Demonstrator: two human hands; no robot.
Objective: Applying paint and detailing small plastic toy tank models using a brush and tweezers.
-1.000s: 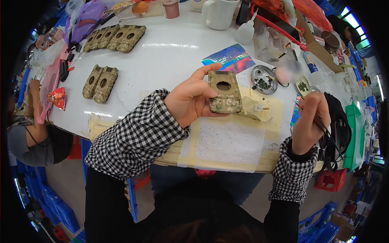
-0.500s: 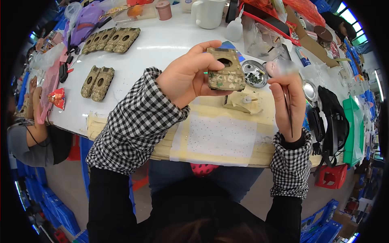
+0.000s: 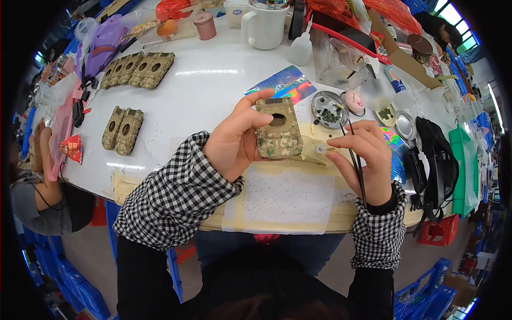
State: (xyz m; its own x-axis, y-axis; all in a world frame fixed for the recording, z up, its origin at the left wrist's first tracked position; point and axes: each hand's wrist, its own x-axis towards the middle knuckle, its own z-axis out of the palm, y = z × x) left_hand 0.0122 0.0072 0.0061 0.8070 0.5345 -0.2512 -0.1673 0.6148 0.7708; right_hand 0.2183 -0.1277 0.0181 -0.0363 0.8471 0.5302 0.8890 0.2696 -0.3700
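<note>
Clasped in the left grip (image 3: 232, 141), a tan-and-green camouflage toy-vehicle hull (image 3: 279, 138) with a round opening; lengthwise, pointing roughly away from the body. Right of the hull, near but apart: the right grip (image 3: 370, 160), folded around slim dark tweezers (image 3: 356, 162), tips aimed away from the body. Between hull and right grip, in the direct path: a yellowish tape-covered block (image 3: 311, 156) with a small pale knob (image 3: 320, 148), close to right thumb and forefinger; contact impossible to tell. Bodyward of the hull, on the white desk (image 3: 202, 101): a speckled white paper sheet (image 3: 285, 200). Beyond the hull, rightward: a round metal dish (image 3: 314, 111) of dark green bits. Straight beyond: shiny blue foil (image 3: 285, 82). Farther left of the hull: two matching camouflage hulls (image 3: 128, 137); farther still, a white mug (image 3: 265, 29).
</note>
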